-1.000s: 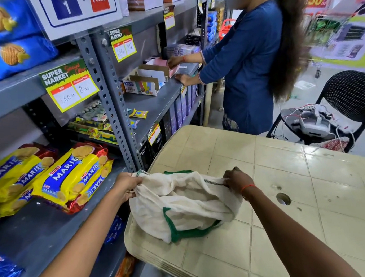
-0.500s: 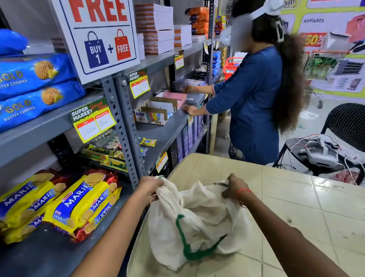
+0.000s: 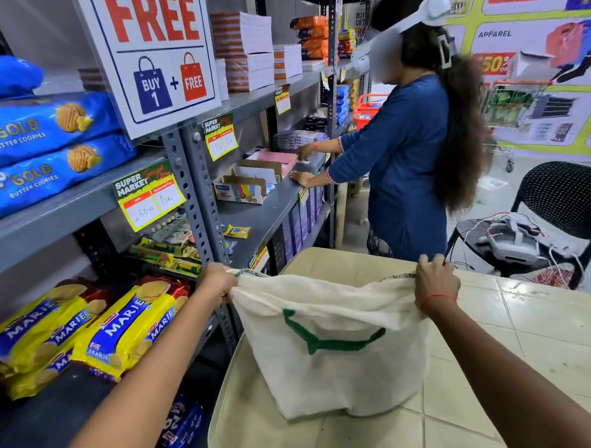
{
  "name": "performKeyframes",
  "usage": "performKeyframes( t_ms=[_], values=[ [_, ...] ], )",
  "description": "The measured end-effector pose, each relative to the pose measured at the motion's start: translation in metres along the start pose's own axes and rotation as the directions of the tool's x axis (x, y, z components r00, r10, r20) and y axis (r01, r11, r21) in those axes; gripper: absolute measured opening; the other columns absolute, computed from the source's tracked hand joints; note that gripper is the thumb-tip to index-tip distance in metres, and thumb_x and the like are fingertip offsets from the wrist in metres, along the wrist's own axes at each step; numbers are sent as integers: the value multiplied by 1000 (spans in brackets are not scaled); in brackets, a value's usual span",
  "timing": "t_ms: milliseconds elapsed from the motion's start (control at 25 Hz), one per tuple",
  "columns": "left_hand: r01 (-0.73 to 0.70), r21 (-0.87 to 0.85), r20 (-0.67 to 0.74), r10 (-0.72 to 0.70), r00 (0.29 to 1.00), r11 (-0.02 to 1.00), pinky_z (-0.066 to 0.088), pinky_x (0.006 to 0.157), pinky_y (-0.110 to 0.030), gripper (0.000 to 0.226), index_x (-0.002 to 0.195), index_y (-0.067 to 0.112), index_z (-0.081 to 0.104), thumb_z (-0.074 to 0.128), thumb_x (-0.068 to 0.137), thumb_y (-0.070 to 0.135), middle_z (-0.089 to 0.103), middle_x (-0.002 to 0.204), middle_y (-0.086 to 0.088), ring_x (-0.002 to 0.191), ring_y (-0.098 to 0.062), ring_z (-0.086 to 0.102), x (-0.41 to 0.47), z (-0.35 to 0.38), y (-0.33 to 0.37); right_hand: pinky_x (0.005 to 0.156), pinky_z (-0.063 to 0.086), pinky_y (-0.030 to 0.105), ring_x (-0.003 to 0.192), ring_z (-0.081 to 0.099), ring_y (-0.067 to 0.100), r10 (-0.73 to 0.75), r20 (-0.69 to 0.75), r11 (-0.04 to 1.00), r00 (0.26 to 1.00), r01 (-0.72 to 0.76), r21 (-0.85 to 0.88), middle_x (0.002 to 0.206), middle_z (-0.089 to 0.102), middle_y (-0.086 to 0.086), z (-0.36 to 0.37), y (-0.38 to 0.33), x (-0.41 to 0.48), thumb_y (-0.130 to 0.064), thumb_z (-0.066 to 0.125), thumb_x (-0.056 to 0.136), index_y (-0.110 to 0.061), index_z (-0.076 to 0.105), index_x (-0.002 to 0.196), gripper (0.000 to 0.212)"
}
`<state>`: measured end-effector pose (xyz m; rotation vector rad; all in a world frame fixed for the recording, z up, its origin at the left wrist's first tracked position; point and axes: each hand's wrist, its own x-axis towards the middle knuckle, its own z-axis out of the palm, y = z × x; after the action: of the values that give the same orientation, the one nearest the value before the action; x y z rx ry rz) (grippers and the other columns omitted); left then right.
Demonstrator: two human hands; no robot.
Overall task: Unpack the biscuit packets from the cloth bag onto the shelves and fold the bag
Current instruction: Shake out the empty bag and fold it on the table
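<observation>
Bag [image 3: 336,362] hangs between my two hands above the near left corner of the table [image 3: 510,366], its lower edge resting on or just over the tabletop; I cannot tell which. It is cream cloth, spread fairly flat and facing me, with a green handle [image 3: 331,341] drooping across the front. My left hand [image 3: 217,283] pinches the upper left corner, fingers closed tight on the cloth. My right hand [image 3: 434,281] grips the upper right corner the same way, fingers curled over the top edge, a red thread [image 3: 437,296] round that wrist.

To my left stands the grey shelf [image 3: 54,412], and on it, just beside my left forearm, lie the yellow Marie packets [image 3: 125,329] in stacks, with another stack [image 3: 37,332] further left. Blue cookie packs [image 3: 34,152] fill the shelf above. A "buy 1 + free" sign [image 3: 160,57] hangs over them.

Beyond the table a person in blue [image 3: 402,166] stands at the shelving with both hands on it. A black chair [image 3: 561,210] sits to the right, carrying a white device with wires [image 3: 507,242].
</observation>
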<state>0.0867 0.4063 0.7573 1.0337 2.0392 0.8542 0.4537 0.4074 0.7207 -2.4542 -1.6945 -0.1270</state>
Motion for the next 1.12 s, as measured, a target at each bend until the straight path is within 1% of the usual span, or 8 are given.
performKeyframes(
  t_ms=[80, 160, 360, 520, 680, 800, 960, 1120],
  values=[
    [-36, 324, -83, 66, 994, 946, 56, 68, -38, 25, 105, 0, 65, 59, 82, 6, 68, 102, -21, 91, -37, 68, 5, -10, 10, 88, 51, 45, 124, 43, 37, 106, -5, 990, 994, -105, 97, 129, 47, 19, -18, 7, 15, -3, 53, 87, -7, 48, 123, 37],
    [-37, 386, -65, 67, 996, 922, 57, 63, -38, 29, 111, 1, 62, 57, 84, 7, 66, 100, -21, 83, -34, 67, 7, -18, 28, 94, 48, 45, 123, 48, 38, 185, 55, 965, 981, -192, 180, 129, 54, 21, -45, 15, 37, -3, 50, 87, -3, 55, 122, 35],
    [121, -315, 242, -44, 969, 941, 58, 49, -40, 19, 86, 0, 51, 35, 90, -10, 55, 79, -17, 67, -27, 56, 6, -18, 85, 85, 55, 43, 71, 62, 32, 115, 396, 854, 911, -295, 429, 81, 63, 22, -86, 25, 70, -2, 57, 82, -2, 58, 78, 4],
    [-41, -386, 191, 123, 974, 921, 54, 47, -35, 22, 98, 1, 57, 38, 91, -6, 60, 86, -18, 67, -27, 56, 1, -1, 121, 73, 51, 33, 92, 65, 32, 172, 178, 848, 969, -238, 474, 118, 64, 26, -98, 17, 81, -11, 52, 88, 1, 63, 107, 25],
    [-342, 182, -164, 371, 914, 922, 53, 77, -39, 29, 102, 2, 73, 47, 90, -3, 69, 110, -22, 95, -35, 66, 13, -13, 140, 94, 48, 40, 115, 59, 38, 201, 48, 898, 978, -204, 390, 125, 61, 24, -106, 21, 82, -28, 52, 89, -2, 59, 116, 38],
    [-282, 407, -74, 340, 938, 868, 53, 80, -39, 28, 107, 0, 70, 49, 89, -2, 66, 117, -22, 102, -36, 66, 31, -26, 144, 91, 50, 37, 112, 62, 33, 187, 130, 933, 974, -218, 286, 120, 65, 20, -104, 43, 85, -15, 52, 88, -3, 61, 114, 30],
    [-11, -130, 207, 38, 978, 991, 56, 85, -38, 17, 88, -4, 51, 35, 95, -8, 58, 87, -20, 69, -30, 58, 46, -20, 146, 69, 44, 30, 85, 63, 30, 179, 254, 828, 950, -285, 483, 93, 65, 19, -108, 50, 96, -19, 63, 84, 4, 66, 101, 28],
    [95, -447, 302, 50, 952, 890, 50, 34, -27, 32, 73, 2, 43, 25, 94, -13, 44, 73, -13, 60, -26, 50, 54, -9, 154, 45, 47, 21, 57, 52, 24, 163, 241, 572, 957, -291, 767, 76, 55, 16, -118, 31, 100, -14, 65, 83, 0, 63, 76, 15]
  ],
)
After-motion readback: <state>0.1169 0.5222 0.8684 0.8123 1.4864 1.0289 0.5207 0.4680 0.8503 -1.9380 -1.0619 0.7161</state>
